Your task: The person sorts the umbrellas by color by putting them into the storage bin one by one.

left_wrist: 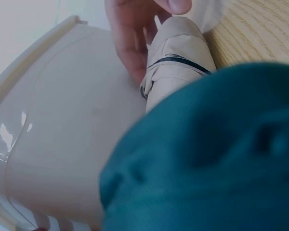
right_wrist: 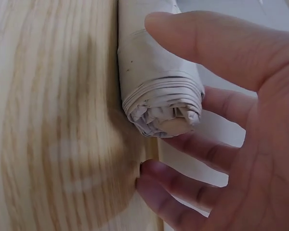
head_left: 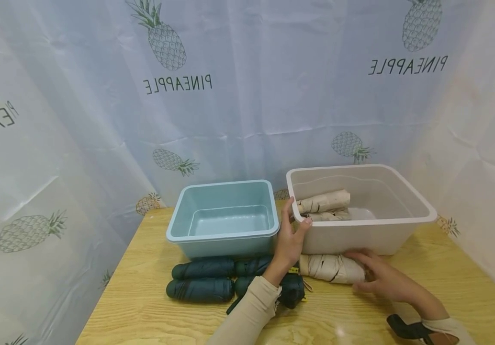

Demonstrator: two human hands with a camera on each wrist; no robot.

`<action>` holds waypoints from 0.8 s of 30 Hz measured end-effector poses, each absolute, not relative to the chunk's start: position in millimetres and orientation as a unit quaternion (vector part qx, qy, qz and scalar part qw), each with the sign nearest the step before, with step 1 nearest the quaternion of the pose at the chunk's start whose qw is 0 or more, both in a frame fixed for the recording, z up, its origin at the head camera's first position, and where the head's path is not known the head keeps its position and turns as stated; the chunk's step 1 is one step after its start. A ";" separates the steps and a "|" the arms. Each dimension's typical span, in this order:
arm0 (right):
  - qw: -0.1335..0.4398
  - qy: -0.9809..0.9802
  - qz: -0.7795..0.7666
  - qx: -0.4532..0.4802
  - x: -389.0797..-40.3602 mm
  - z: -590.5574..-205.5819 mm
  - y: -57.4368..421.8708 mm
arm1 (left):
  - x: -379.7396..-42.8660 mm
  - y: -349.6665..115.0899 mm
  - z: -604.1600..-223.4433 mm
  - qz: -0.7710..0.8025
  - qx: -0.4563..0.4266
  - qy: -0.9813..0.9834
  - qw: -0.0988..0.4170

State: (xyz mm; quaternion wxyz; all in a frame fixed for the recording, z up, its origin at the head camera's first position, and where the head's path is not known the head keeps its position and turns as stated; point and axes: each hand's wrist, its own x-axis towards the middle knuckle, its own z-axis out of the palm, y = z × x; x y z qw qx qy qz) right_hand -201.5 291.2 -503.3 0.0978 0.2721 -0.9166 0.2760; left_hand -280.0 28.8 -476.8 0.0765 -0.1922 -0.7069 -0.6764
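Note:
My left hand point(head_left: 289, 242) grips the near left corner of the off-white bin point(head_left: 359, 238), fingers along its side rim and thumb over the front. A folded beige umbrella point(head_left: 332, 268) lies on the table along the bin's front wall. Around its right end is my right hand point(head_left: 383, 277). In the right wrist view the thumb point(right_wrist: 197, 41) reaches over the umbrella's rolled end point(right_wrist: 159, 103), with the other fingers spread behind and below it. Inside the bin, more beige umbrellas point(head_left: 327, 201) lie at the left. A blurred teal shape point(left_wrist: 207, 154) covers much of the left wrist view.
A light blue bin point(head_left: 226, 238) stands left of the off-white one. Several folded dark green umbrellas point(head_left: 202, 290) lie in two rows before it, partly under my left forearm. A curtain with pineapple prints point(head_left: 247, 96) hangs behind the wooden table point(head_left: 127, 306).

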 end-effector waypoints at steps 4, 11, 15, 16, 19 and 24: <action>0.096 -0.921 0.274 0.260 -202.1 -505.8 289.8 | -279.6 28.4 -477.3 -0.675 -0.191 -0.709 0.077; 0.081 -0.929 0.279 0.230 -205.9 -507.3 286.7 | -280.5 28.5 -477.1 -0.673 -0.193 -0.709 0.080; 0.074 -0.930 0.284 0.223 -207.8 -509.1 285.5 | -280.5 28.4 -477.3 -0.672 -0.195 -0.710 0.082; 0.076 -0.929 0.285 0.222 -208.1 -509.8 285.3 | -280.4 28.4 -477.2 -0.671 -0.195 -0.710 0.082; 0.084 -0.929 0.285 0.220 -208.6 -511.5 285.6 | -280.1 28.3 -477.6 -0.670 -0.195 -0.712 0.081; 0.097 -0.920 0.312 0.217 -208.6 -512.1 287.6 | -280.6 28.1 -478.1 -0.673 -0.194 -0.710 0.080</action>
